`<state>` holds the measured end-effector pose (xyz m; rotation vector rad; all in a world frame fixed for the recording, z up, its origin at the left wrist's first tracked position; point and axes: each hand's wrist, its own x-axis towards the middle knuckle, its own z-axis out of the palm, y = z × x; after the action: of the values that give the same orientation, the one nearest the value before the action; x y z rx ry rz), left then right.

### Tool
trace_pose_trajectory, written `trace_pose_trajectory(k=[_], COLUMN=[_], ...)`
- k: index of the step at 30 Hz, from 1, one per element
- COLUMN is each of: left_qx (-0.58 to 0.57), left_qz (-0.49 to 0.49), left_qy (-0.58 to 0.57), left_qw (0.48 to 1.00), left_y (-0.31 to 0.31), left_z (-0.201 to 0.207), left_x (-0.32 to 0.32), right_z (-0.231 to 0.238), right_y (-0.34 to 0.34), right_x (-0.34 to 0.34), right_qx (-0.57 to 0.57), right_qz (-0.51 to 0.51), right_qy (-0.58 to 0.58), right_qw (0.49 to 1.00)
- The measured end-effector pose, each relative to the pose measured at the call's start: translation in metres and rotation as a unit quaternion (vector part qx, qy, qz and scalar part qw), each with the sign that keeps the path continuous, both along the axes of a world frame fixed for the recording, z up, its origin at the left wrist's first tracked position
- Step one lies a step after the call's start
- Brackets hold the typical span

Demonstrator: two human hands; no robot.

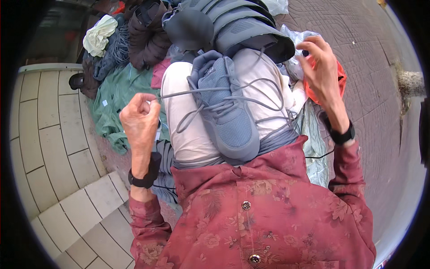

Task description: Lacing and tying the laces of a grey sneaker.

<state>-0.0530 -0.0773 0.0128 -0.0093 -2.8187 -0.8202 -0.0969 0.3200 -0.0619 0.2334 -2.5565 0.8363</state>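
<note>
Shoe (226,112) lies on the lap, toe toward the body. Left hand (139,117) left of it, gripping a lace end (179,95); right hand (320,67) right and farther out. Second shoe (233,27) beyond; clothes pile (121,85) at left

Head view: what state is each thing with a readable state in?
Grey shoe: lying on the lap, laces loose.
Grey lace: pulled taut to the left.
Left hand: fist closed on the lace end.
Right hand: raised, fingers curled, grip unclear.
Clothes pile: heaped on the ground.
</note>
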Motion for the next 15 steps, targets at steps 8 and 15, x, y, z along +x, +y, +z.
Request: trace_pose_trajectory(k=[8, 15], left_qx=[0.073, 0.095], left_qz=[0.042, 0.04], left_qy=[-0.023, -0.024], left_qw=[0.996, 0.994], left_y=[-0.011, -0.028], left_z=[-0.029, -0.03], left_x=[0.019, 0.021], right_z=[0.022, 0.029], right_y=[-0.114, -0.116], right_x=[0.044, 0.039], right_qx=[-0.135, -0.049], right_qz=[0.283, 0.296], right_qy=[-0.028, -0.042], right_qw=[0.949, 0.953])
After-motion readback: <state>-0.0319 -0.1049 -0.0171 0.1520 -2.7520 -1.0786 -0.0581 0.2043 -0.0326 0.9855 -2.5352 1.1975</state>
